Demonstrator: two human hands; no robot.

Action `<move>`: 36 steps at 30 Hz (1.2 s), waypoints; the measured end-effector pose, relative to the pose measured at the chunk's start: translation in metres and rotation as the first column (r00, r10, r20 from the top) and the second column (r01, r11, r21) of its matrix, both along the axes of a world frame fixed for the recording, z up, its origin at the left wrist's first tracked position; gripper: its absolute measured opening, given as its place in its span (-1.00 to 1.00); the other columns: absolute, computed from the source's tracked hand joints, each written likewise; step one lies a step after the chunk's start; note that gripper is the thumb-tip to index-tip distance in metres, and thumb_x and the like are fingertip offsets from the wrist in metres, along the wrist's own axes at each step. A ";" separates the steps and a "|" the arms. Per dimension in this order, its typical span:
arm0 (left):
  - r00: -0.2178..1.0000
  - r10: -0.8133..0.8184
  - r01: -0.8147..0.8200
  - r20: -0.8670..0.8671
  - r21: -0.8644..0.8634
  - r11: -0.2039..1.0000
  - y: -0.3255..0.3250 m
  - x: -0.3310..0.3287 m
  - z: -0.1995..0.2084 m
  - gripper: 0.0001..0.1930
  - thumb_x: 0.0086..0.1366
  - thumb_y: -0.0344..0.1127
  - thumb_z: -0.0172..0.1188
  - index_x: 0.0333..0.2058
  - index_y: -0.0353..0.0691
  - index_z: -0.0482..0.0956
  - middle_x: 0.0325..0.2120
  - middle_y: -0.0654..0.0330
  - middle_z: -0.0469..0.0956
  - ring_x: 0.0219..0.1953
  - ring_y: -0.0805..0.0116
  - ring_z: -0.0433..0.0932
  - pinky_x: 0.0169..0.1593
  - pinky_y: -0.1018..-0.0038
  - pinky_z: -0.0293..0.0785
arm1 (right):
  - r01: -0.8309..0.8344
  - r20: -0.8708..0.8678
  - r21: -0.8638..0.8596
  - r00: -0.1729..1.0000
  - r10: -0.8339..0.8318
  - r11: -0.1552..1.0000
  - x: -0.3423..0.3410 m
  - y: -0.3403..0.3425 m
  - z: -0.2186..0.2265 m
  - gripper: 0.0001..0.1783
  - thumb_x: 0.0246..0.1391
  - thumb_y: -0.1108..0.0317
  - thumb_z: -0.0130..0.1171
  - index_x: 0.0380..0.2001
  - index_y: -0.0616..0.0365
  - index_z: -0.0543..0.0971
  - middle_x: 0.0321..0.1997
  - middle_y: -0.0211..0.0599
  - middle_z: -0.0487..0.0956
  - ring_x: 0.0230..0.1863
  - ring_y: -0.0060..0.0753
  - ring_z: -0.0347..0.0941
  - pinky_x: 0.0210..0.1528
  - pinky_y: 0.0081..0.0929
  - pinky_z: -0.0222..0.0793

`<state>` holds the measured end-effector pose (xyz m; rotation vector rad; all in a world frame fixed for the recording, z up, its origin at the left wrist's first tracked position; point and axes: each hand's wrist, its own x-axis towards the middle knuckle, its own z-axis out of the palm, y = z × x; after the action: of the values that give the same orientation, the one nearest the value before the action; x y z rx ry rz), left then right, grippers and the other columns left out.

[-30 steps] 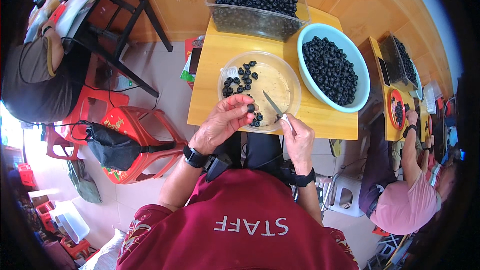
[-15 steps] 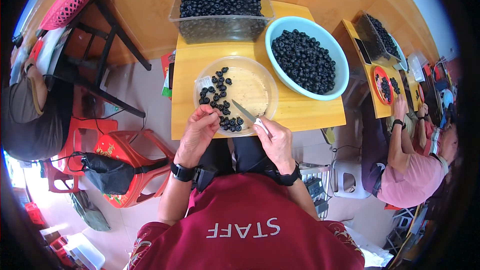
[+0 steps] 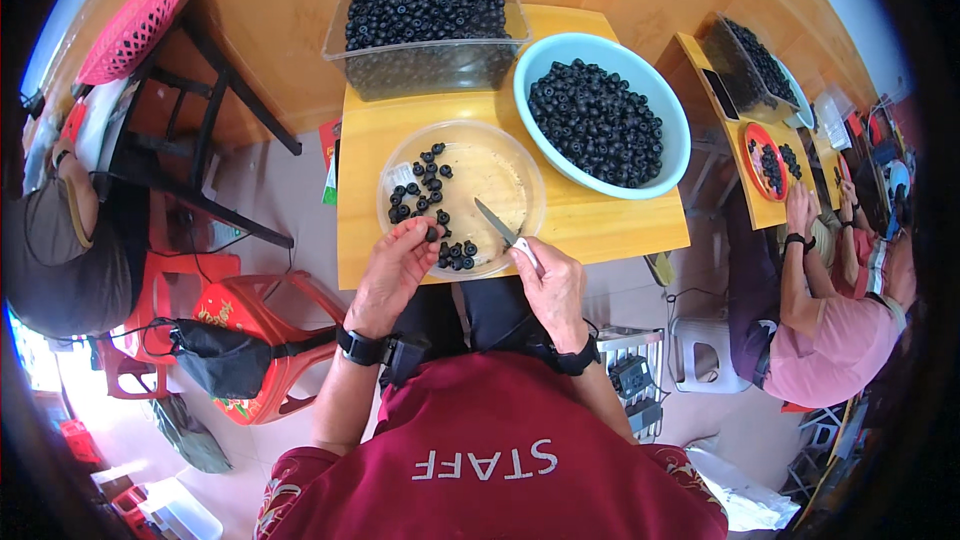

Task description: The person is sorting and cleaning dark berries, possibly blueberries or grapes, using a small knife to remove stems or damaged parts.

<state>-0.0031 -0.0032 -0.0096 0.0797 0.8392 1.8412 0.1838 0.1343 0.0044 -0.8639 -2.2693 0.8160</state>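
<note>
My left hand [image 3: 398,258] is over the near left part of a round clear plastic tray, its thumb and fingertips pinching one small black ring-like piece [image 3: 432,234]. A small knife [image 3: 497,223] with a pale handle is gripped in my right hand [image 3: 552,280]; its blade points up and to the left over the tray. Loose black pieces [image 3: 408,202] of the same kind lie along the left side and near edge of the round tray [image 3: 536,180]. Small specks are scattered on its right part. What material the pieces are made of, I cannot tell.
On the wooden table [image 3: 620,240] stand a clear box [image 3: 430,70] and a light blue bowl [image 3: 680,130], both heaped with black pieces. A red chair [image 3: 300,340] is at left. To the right, a person in pink [image 3: 830,340] works at another table with similar pieces.
My left hand now shows a black piece between its fingertips. The view has shifted slightly, so the box and bowl appear further left. The knife remains in my right hand.
</note>
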 end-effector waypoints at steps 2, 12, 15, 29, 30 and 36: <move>0.999 -0.030 0.028 -0.044 -0.049 0.998 0.012 -0.003 0.010 -0.75 0.35 -0.38 0.12 -0.04 -0.32 0.48 -0.19 0.13 0.56 -0.25 0.45 0.53 -0.11 0.57 0.52 | 0.010 0.014 -0.006 1.000 -0.010 1.000 0.002 0.001 0.002 -0.76 0.07 0.26 0.28 -0.28 0.21 0.63 -0.48 -0.05 0.59 -0.48 -0.05 0.55 -0.45 -0.32 0.41; 0.788 -0.135 0.251 -0.601 0.114 0.961 0.137 -0.012 0.148 -0.59 0.37 -0.41 0.03 0.15 -0.44 0.31 0.09 -0.05 0.44 0.09 0.28 0.51 0.19 0.41 0.43 | 0.047 -0.003 -0.105 0.999 -0.048 0.993 0.010 0.006 0.002 -0.75 0.07 0.21 0.26 -0.27 0.15 0.65 -0.42 0.00 0.61 -0.39 0.08 0.56 -0.38 -0.18 0.44; 0.719 -0.144 0.236 -0.681 0.044 0.971 0.118 -0.022 0.134 -0.61 0.35 -0.41 0.05 0.12 -0.42 0.37 0.05 0.01 0.48 0.01 0.33 0.56 0.14 0.46 0.46 | 0.067 0.000 -0.116 0.998 -0.067 0.991 0.012 0.009 -0.002 -0.74 0.06 0.23 0.27 -0.25 0.18 0.65 -0.41 0.01 0.61 -0.39 0.08 0.57 -0.37 -0.20 0.45; -0.123 -0.502 -0.123 -0.856 -0.488 0.864 0.052 0.010 -0.012 -0.77 -0.05 -0.43 0.31 -0.34 -0.32 0.60 -0.41 0.02 0.55 -0.33 0.04 0.57 -0.20 0.25 0.50 | 0.074 0.019 -0.112 0.997 -0.073 0.991 0.005 0.007 -0.001 -0.77 0.05 0.23 0.29 -0.26 0.11 0.64 -0.41 -0.03 0.61 -0.37 0.04 0.57 -0.37 -0.23 0.45; -0.124 -0.499 -0.120 -0.858 -0.486 0.866 0.053 0.012 -0.014 -0.77 -0.05 -0.43 0.31 -0.34 -0.32 0.60 -0.41 0.02 0.55 -0.33 0.04 0.57 -0.20 0.25 0.50 | 0.067 0.000 -0.104 0.998 -0.068 0.992 0.004 0.007 -0.003 -0.76 0.05 0.23 0.29 -0.25 0.11 0.64 -0.40 -0.04 0.61 -0.37 0.03 0.58 -0.37 -0.23 0.45; -0.237 -0.436 -0.164 -0.868 -0.407 0.899 0.054 0.011 -0.015 -0.72 -0.09 -0.44 0.33 -0.31 -0.28 0.59 -0.40 0.00 0.55 -0.34 0.09 0.58 -0.20 0.29 0.49 | 0.056 -0.008 -0.089 0.998 -0.057 0.994 0.003 0.006 -0.001 -0.76 0.06 0.23 0.28 -0.25 0.12 0.64 -0.40 -0.05 0.61 -0.38 0.02 0.58 -0.37 -0.25 0.46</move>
<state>0.0081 0.0506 -0.0250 1.6185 2.2133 0.8624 0.1866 0.1398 0.0031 -0.9579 -2.2031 0.8991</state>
